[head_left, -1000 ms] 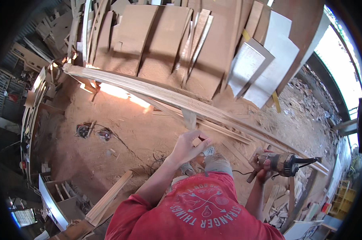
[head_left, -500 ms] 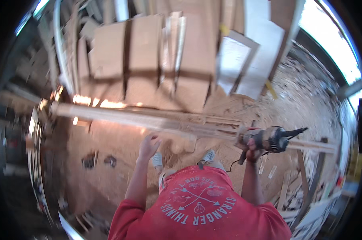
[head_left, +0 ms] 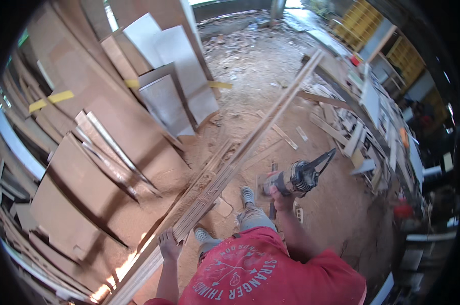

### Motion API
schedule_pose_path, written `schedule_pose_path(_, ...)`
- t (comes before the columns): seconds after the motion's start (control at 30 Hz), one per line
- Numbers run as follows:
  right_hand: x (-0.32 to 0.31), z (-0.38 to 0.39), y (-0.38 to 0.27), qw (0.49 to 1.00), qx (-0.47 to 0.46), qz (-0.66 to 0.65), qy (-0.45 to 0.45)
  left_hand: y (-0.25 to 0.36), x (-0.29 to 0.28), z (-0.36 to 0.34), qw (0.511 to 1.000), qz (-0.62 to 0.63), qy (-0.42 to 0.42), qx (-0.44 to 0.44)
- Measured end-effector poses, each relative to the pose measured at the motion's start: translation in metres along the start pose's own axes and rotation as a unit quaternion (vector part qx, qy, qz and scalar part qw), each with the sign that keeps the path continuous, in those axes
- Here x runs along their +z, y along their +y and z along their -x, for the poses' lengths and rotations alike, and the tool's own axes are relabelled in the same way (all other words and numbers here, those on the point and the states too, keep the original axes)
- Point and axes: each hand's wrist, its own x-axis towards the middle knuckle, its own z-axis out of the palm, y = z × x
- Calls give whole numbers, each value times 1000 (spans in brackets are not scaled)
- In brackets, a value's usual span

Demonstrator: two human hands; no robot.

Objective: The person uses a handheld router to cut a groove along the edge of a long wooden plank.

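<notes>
Several long, narrow wooden strips [head_left: 209, 195] lie side by side on a long beam [head_left: 138, 269] that runs from lower left to upper right. At the near end of the strips, my left hand [head_left: 170, 246] has its fingers curled against them. My right hand [head_left: 284, 199] is wrapped around a dark handheld power tool [head_left: 297, 178], which looks like a trim router with a clear base. The tool is held tilted, to the right of the beam and apart from the wood. Sawdust lies along the beam beside the strips.
Brown boards [head_left: 77, 188] and white panels [head_left: 181, 66] lean on the left. Scrap wood [head_left: 349, 134] is heaped at the right. Sawdust covers the floor [head_left: 321, 223] around my feet, and a small wood block [head_left: 222, 207] lies near them.
My view has turned to the right. My left hand, free before, now touches the strips' end. My right hand has drawn the power tool away from the strips.
</notes>
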Motion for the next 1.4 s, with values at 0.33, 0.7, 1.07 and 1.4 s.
schedule_pose_path(0.33, -33, 141, -63, 993, -16, 18, 112, 0, -7, -1, 993, 45, 18, 103)
schedule_pose_path(0.7, -57, 189, -47, 989, 17, 20, 147, -5, -15, -5, 992, 27, 37, 114)
schedule_pose_path(1.07, 22, 216, -45, 974, 25, -15, 225, 37, -1, -74, 958, 83, -12, 274)
schedule_pose_path(1.4, 84, 244, -11, 952, 81, -33, 293, 14, 22, -91, 937, 169, -82, 295)
